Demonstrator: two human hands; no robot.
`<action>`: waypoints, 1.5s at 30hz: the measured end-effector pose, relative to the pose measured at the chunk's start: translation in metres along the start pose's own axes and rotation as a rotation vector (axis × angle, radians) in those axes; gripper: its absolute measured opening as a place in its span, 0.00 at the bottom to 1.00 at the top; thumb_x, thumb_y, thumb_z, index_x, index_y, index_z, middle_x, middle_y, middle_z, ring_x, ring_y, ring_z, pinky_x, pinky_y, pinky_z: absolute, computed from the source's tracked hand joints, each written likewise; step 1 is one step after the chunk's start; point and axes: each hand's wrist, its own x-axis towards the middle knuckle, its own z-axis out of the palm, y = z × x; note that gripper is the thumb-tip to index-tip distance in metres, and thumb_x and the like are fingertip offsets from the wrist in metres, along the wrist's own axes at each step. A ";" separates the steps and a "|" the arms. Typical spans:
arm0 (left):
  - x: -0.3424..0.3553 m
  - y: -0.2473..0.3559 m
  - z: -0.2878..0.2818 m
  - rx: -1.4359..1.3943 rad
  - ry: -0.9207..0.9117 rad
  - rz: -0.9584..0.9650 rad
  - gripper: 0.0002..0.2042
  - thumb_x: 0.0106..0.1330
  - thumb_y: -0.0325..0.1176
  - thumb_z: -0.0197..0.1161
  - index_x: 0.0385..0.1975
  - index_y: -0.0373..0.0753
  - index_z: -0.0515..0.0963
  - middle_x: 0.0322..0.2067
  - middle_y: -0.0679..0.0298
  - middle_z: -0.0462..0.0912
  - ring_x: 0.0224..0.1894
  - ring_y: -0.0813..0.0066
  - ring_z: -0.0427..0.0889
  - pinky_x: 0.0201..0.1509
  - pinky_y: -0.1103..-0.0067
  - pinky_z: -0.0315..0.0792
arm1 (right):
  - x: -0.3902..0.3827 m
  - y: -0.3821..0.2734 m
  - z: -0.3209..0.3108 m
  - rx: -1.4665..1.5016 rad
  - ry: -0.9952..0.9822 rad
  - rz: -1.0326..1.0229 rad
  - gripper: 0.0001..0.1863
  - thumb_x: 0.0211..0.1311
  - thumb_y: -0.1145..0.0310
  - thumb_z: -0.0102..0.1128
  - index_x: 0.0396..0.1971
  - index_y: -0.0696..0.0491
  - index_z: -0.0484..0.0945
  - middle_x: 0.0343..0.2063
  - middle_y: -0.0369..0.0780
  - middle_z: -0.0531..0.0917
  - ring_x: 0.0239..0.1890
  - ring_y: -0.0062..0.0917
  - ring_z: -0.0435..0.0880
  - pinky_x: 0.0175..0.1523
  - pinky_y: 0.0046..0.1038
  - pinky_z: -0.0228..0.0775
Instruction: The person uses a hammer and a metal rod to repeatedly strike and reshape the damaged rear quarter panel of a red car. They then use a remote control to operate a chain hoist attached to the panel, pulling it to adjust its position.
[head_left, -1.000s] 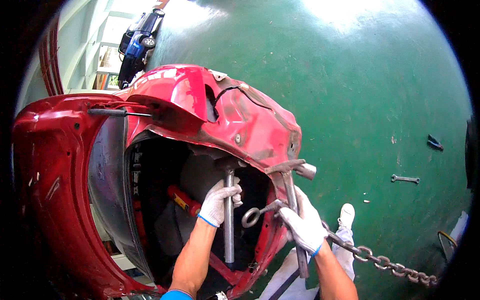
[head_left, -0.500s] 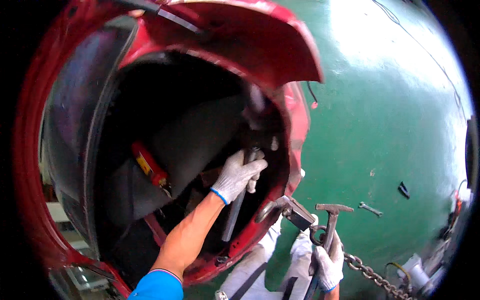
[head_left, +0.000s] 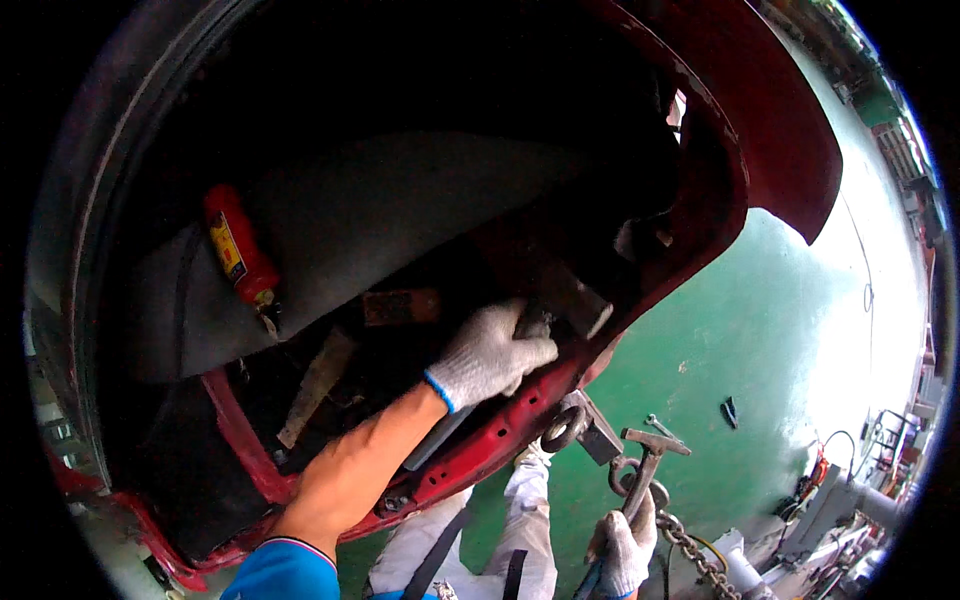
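Green floor (head_left: 740, 310) fills pic's R side. Red car boot (head_left: 485, 442), lid side cut off by view, takes up most of the L. Grey liner (head_left: 400, 210) spans boot's middle. Chain (head_left: 700, 560) runs nr R hand twd lower R, outside boot's near edge. Red extinguisher (head_left: 238, 245) lies on liner, twd boot's L edge. L hand (head_left: 487, 355), gloved, inside boot nr its near edge: fingers wrapped round hammer (head_left: 582, 304), head twd R edge. R hand (head_left: 625, 553), gloved, outside near edge: fingers round 2nd hammer (head_left: 648, 465), head up. Metal clamp (head_left: 597, 435) just outside near edge. Spanner (head_left: 664, 431) on floor.
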 end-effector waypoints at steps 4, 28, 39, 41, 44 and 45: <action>-0.003 -0.013 0.004 0.250 0.147 0.313 0.11 0.64 0.37 0.69 0.36 0.38 0.77 0.23 0.65 0.77 0.18 0.76 0.74 0.23 0.75 0.71 | -0.005 -0.007 0.009 -0.001 0.019 0.018 0.31 0.71 0.71 0.58 0.72 0.54 0.62 0.26 0.30 0.73 0.20 0.13 0.67 0.24 0.18 0.60; 0.070 -0.016 0.001 0.243 0.210 0.413 0.15 0.62 0.42 0.69 0.34 0.35 0.78 0.26 0.51 0.81 0.29 0.53 0.81 0.35 0.63 0.75 | -0.019 -0.037 0.042 -0.070 0.066 0.107 0.30 0.71 0.69 0.59 0.70 0.53 0.65 0.25 0.30 0.74 0.20 0.13 0.70 0.24 0.18 0.63; 0.069 -0.007 0.029 0.388 0.451 0.376 0.12 0.63 0.37 0.66 0.34 0.34 0.78 0.26 0.47 0.83 0.28 0.46 0.83 0.32 0.59 0.77 | -0.011 -0.030 0.028 0.019 0.076 0.154 0.29 0.72 0.69 0.58 0.70 0.53 0.63 0.24 0.30 0.74 0.19 0.14 0.70 0.21 0.18 0.64; 0.092 0.007 0.049 0.488 0.404 0.557 0.14 0.62 0.39 0.67 0.35 0.34 0.79 0.28 0.44 0.83 0.34 0.40 0.84 0.36 0.56 0.77 | -0.012 -0.022 0.024 -0.022 0.086 0.170 0.28 0.72 0.68 0.58 0.69 0.53 0.64 0.24 0.30 0.73 0.19 0.14 0.70 0.21 0.18 0.65; 0.103 0.009 0.029 0.413 0.338 0.703 0.14 0.61 0.40 0.69 0.35 0.34 0.79 0.31 0.44 0.84 0.37 0.40 0.84 0.36 0.59 0.78 | -0.008 -0.026 0.028 0.008 0.063 0.180 0.27 0.72 0.68 0.57 0.68 0.53 0.65 0.25 0.30 0.73 0.18 0.14 0.69 0.21 0.18 0.64; 0.102 0.004 0.022 0.415 0.347 0.712 0.11 0.62 0.36 0.68 0.39 0.36 0.80 0.31 0.51 0.85 0.33 0.50 0.85 0.36 0.63 0.79 | -0.010 -0.033 0.030 0.006 0.074 0.167 0.27 0.72 0.68 0.57 0.68 0.54 0.65 0.25 0.30 0.73 0.18 0.14 0.69 0.21 0.18 0.64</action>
